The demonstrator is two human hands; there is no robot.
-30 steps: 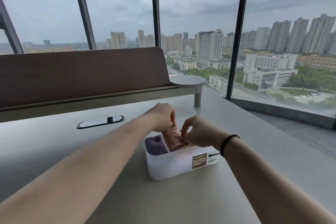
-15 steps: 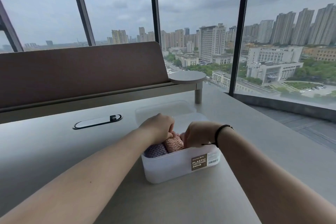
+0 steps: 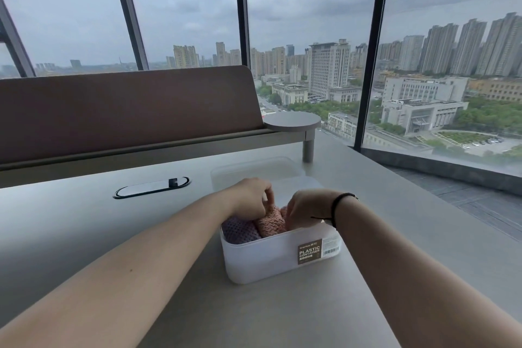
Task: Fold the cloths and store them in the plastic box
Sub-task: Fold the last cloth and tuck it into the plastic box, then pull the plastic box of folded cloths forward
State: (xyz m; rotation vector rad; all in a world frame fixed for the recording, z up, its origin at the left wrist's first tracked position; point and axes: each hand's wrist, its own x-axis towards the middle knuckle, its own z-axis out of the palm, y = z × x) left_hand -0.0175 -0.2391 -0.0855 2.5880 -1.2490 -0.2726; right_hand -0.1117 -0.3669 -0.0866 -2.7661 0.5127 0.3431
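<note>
- Both hands have sunk lower into the plastic box (image 3: 278,258).
- Left hand (image 3: 251,198) and right hand (image 3: 306,210), fingers curled, press the pink cloth (image 3: 271,224) down beside the purple cloth (image 3: 240,232).

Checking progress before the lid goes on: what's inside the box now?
Inside the box stand a purple cloth on the left and a pink cloth beside it. The left hand and right hand cover the rest, so any further contents are hidden.

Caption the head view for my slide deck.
Both hands, left hand and right hand, tuck a pink cloth beside a purple cloth in the plastic box.
</note>
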